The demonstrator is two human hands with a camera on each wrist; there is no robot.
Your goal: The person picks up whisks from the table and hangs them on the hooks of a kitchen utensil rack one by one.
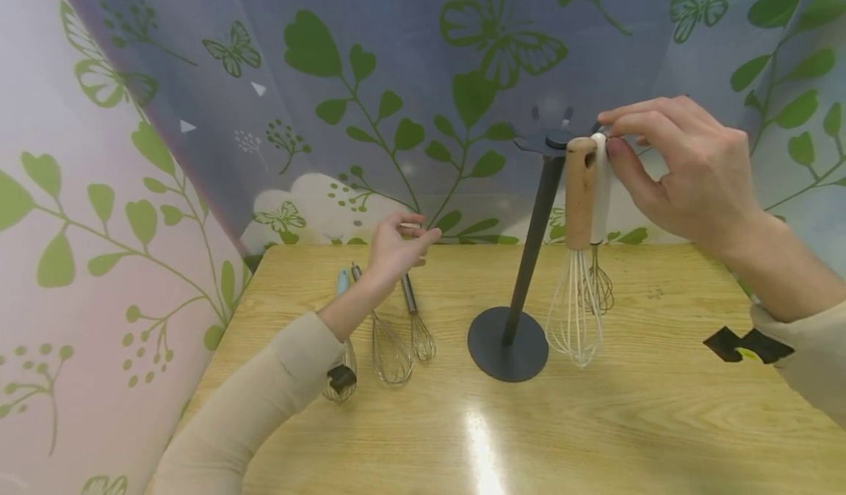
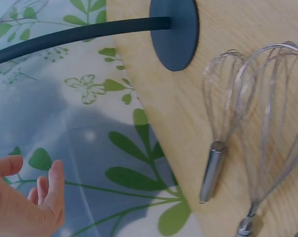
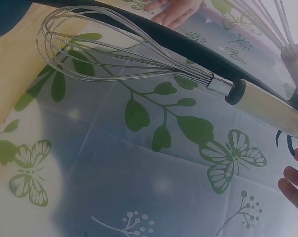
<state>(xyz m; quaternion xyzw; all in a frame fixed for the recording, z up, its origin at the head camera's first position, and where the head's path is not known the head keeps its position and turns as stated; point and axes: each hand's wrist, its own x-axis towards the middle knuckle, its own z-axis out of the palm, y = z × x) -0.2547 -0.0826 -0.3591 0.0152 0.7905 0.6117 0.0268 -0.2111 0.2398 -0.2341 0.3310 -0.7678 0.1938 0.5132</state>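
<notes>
My right hand (image 1: 687, 164) is at the top of a dark stand (image 1: 532, 253), thumb and fingertips at the upper end of a white-handled whisk (image 1: 600, 194), pinching it beside a hook. The right wrist view shows this whisk's wire loops (image 3: 114, 44) and pale handle; the fingers (image 3: 293, 192) are partly cut off at the edge. Close against it hangs a wooden-handled whisk (image 1: 579, 201) with pale wires. My left hand (image 1: 396, 249) is raised above the table, left of the stand, fingers loosely bent and holding nothing; the left wrist view also shows this hand (image 2: 30, 202).
Several whisks lie on the wooden table (image 1: 628, 421): a small metal one (image 1: 411, 297), a larger metal one (image 1: 391, 348), and one with a light blue handle (image 1: 342, 282), partly behind my left forearm. The stand's round base (image 1: 489, 352) rests mid-table. A patterned cloth (image 1: 396, 32) hangs behind.
</notes>
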